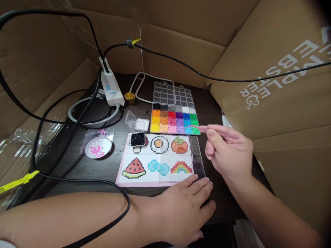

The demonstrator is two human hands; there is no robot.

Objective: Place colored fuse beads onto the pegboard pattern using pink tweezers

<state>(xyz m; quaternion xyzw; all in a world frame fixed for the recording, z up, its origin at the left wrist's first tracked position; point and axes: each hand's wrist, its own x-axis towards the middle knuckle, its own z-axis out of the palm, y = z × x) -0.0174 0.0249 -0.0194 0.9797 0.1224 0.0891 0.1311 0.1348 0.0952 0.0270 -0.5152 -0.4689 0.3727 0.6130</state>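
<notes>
Tweezers [207,130]: pink, thin, tip over the turquoise beads.
Right hand [230,155]: pinches the tweezers.
Left hand [184,210]: flat, holds nothing, fingertips touch pattern sheet [155,162] at 5 o'clock.

A dark wooden table [85,168] fills the middle of the frame, walled in by brown cardboard [181,31] on every side; the panel at the right carries white printed letters [281,69]. In the upper left, a white power adapter [110,86] lies near a small gold cup [130,97], with a white cable loop [139,86] just beside it. Black cables [62,137] cross the left half and run along the top. A white ring-shaped object [90,115] sits left of centre. Below it, a small white dish of pink beads [98,147] rests on a clear pegboard [89,136]. A yellow tape tag [19,181] marks a cable at lower left. A small clear box [138,123] with white contents stands near centre.
</notes>
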